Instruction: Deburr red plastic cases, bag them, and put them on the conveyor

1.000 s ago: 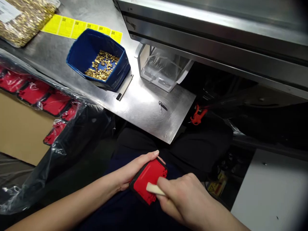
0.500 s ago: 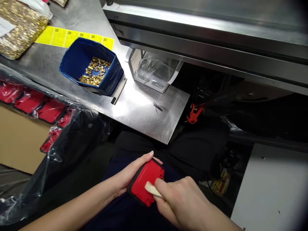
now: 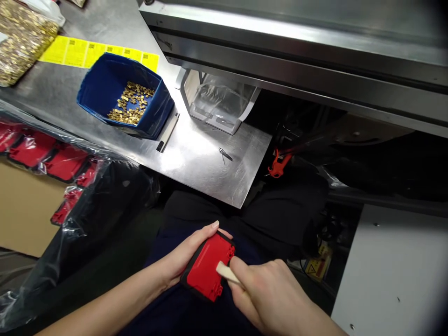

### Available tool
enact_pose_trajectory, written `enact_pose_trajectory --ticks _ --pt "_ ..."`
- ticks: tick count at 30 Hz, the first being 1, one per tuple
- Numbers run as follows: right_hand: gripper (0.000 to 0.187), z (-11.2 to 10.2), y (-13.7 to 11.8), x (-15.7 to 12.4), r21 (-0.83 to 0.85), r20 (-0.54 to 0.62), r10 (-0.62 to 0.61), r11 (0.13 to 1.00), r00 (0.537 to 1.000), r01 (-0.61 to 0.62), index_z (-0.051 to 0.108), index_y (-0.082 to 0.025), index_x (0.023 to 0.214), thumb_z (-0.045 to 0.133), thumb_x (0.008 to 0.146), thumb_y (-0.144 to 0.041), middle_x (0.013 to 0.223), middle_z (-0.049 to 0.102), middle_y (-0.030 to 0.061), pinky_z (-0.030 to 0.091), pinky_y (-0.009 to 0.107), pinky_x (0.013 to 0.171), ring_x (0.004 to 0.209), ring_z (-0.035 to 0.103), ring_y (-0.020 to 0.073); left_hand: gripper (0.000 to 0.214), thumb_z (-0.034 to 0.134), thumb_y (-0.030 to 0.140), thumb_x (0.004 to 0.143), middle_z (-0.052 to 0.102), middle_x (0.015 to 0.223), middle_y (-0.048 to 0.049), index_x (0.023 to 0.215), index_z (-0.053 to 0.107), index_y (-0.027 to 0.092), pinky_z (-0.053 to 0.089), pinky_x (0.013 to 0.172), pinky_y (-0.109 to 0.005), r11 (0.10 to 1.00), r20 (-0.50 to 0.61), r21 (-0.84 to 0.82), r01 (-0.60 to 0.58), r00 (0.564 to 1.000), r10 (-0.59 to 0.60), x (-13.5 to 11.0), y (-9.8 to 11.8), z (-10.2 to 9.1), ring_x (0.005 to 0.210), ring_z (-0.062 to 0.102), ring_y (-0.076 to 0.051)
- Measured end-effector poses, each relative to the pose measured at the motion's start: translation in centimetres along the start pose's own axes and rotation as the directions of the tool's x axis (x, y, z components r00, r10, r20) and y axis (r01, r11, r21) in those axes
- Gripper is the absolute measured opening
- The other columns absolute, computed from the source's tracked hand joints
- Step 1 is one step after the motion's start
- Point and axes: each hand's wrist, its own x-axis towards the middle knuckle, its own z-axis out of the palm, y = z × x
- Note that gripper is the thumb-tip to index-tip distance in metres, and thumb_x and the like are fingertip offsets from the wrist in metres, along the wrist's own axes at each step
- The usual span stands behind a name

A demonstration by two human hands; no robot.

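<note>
So the red-and-black part (image 3: 205, 268) was cradled in the left hand (image 3: 188, 252), lower centre of frame, a pale strip (image 3: 227, 273) pinched in the right hand (image 3: 271, 285), tip over the red. Light, even pressure was probably best, moulded edge bits (image 3: 231, 252) left unsnagged.

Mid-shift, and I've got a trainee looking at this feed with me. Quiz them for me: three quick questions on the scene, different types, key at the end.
1. True or false: the left hand holds the red-and-black plastic part.
2. Multiple choice: what lies in the blue bin? A) yellow labels B) small gold-coloured metal pieces C) black screws
3. Fill in the blank: the pale strip over the part's red face is held in the ____ hand.

Key: 1. True. 2. B. 3. Right: the right hand grips it.
</note>
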Motion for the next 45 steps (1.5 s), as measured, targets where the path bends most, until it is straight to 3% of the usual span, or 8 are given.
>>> enact_pose_trajectory --ticks 8,12,16,32,37,45 --pt "0.007 -0.1 -0.7 0.4 -0.033 0.071 0.000 0.999 0.997 0.002 0.049 -0.026 0.089 0.053 0.093 -0.023 0.062 0.069 -0.0074 0.012 0.030 0.046 0.046 0.063 0.0145 0.055 0.061 0.066 0.090 0.077 0.094 -0.0118 0.111 0.073 0.016 0.057 0.071 -0.030 0.998 0.016 0.054 -0.029 0.999 0.028 -0.1 0.0 0.0 0.079 0.071 -0.023" --pt "0.005 -0.2 -0.6 0.3 -0.046 0.030 0.068 0.997 0.997 -0.067 0.050 -0.026 0.093 0.048 0.098 -0.026 0.065 0.071 -0.0062 0.012 0.030 0.047 0.049 0.065 0.0158 0.058 0.060 0.070 0.089 0.077 0.091 -0.0102 0.109 0.073 0.017 0.056 0.066 -0.029 1.000 -0.019 0.007 0.013 1.000 -0.013 0.0 -0.1 -0.1 0.072 0.069 -0.020" --pt "0.005 -0.1 -0.5 0.2 -0.046 0.052 0.020 0.999 0.998 -0.017 0.049 -0.026 0.091 0.051 0.094 -0.022 0.062 0.069 -0.0076 0.012 0.030 0.046 0.046 0.063 0.0153 0.058 0.061 0.069 0.089 0.077 0.093 -0.0112 0.109 0.074 0.016 0.057 0.069 -0.029 1.000 -0.009 0.016 -0.002 1.000 0.003 0.0 -0.2 -0.1 0.077 0.070 -0.022" --pt "0.006 -0.7 -0.7 0.5 -0.062 0.022 0.077 0.995 0.997 -0.076 0.049 -0.027 0.091 0.049 0.094 -0.021 0.061 0.067 -0.0080 0.012 0.031 0.046 0.044 0.058 0.0147 0.056 0.060 0.068 0.090 0.075 0.091 -0.0105 0.110 0.073 0.017 0.057 0.066 -0.029 1.000 -0.027 0.019 -0.007 1.000 0.008 -0.2 0.1 0.2 0.074 0.068 -0.021" --pt "0.007 -0.6 -0.8 0.3 -0.049 0.042 0.034 0.998 0.999 -0.032 0.050 -0.027 0.091 0.050 0.093 -0.020 0.059 0.067 -0.0081 0.011 0.031 0.045 0.043 0.057 0.0142 0.055 0.060 0.067 0.090 0.076 0.092 -0.0103 0.109 0.073 0.017 0.057 0.067 -0.030 0.999 -0.005 0.041 -0.028 1.000 0.028 -0.3 0.4 0.5 0.074 0.069 -0.021" --pt "0.006 -0.5 -1.3 0.3 -0.039 0.068 0.073 0.997 0.995 -0.071 0.049 -0.026 0.089 0.051 0.092 -0.020 0.060 0.069 -0.0076 0.011 0.030 0.045 0.043 0.059 0.0138 0.058 0.059 0.070 0.089 0.076 0.091 -0.0103 0.108 0.073 0.018 0.056 0.067 -0.030 0.998 -0.025 0.061 -0.033 0.999 0.035 -0.7 0.6 0.8 0.075 0.070 -0.022"
